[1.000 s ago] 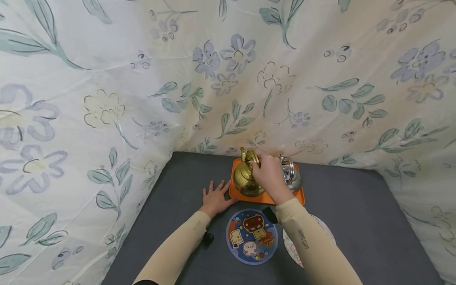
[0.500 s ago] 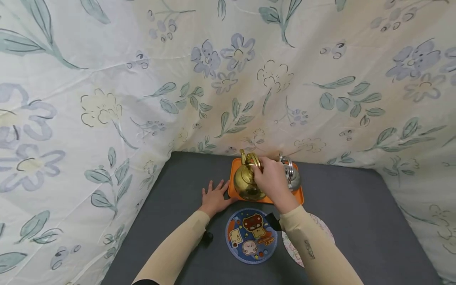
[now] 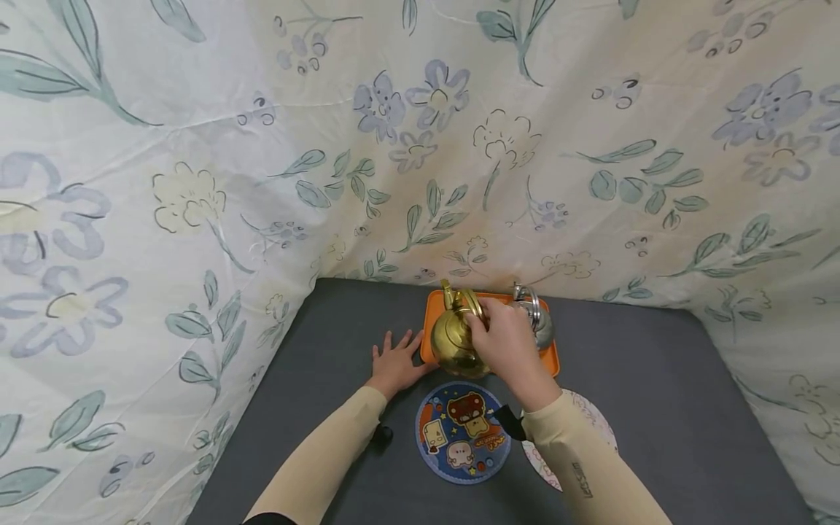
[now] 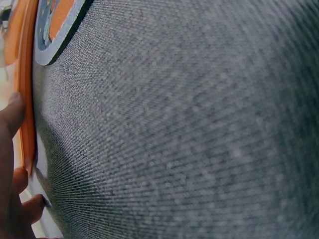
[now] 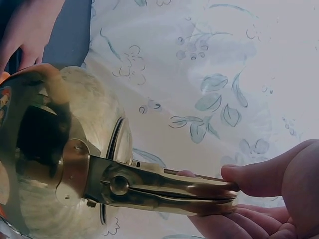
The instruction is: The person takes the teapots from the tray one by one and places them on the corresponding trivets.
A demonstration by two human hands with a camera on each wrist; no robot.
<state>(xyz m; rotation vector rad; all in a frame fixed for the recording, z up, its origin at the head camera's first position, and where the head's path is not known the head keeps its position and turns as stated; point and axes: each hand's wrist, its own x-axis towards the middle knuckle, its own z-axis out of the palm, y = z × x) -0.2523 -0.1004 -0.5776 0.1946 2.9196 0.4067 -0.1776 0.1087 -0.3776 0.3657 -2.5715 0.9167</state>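
Two hands at work: right hand (image 3: 502,341) curled round the handle of the brass kettle (image 3: 453,339), over the near edge of the orange tray (image 3: 554,361). Left hand (image 3: 397,364) flat, fingers straight, on the grey table (image 3: 656,394), left of the grip, touching the tray's edge.

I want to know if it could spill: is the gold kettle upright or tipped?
Roughly upright: the gold kettle has its handle on top, gripped by the right hand, over the orange tray. Contents cannot be seen.
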